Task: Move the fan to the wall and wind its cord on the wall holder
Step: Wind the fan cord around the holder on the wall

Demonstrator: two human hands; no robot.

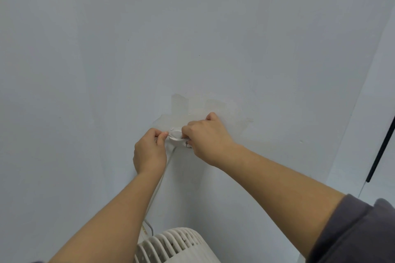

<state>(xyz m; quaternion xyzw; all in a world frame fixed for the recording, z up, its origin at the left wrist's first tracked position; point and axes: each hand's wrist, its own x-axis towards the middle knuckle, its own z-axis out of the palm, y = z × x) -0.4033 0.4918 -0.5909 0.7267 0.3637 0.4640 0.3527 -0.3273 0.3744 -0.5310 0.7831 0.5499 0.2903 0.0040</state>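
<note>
A small round white wall holder (pixel 176 134) is fixed to the pale blue wall (pixel 192 38), on a patch of bare plaster. My left hand (pixel 150 151) pinches the white cord (pixel 159 181) just left of the holder. My right hand (pixel 206 137) is closed on the holder's right side, with the cord's end and plug partly hidden under its fingers. The cord runs down from the holder, along my left forearm, to the white fan (pixel 173 245), whose slatted grille stands against the wall at the bottom of the view.
A second wall meets this one at a corner on the right. A thin black strip (pixel 382 149) hangs at the far right edge. My grey sleeve (pixel 354 235) fills the lower right corner.
</note>
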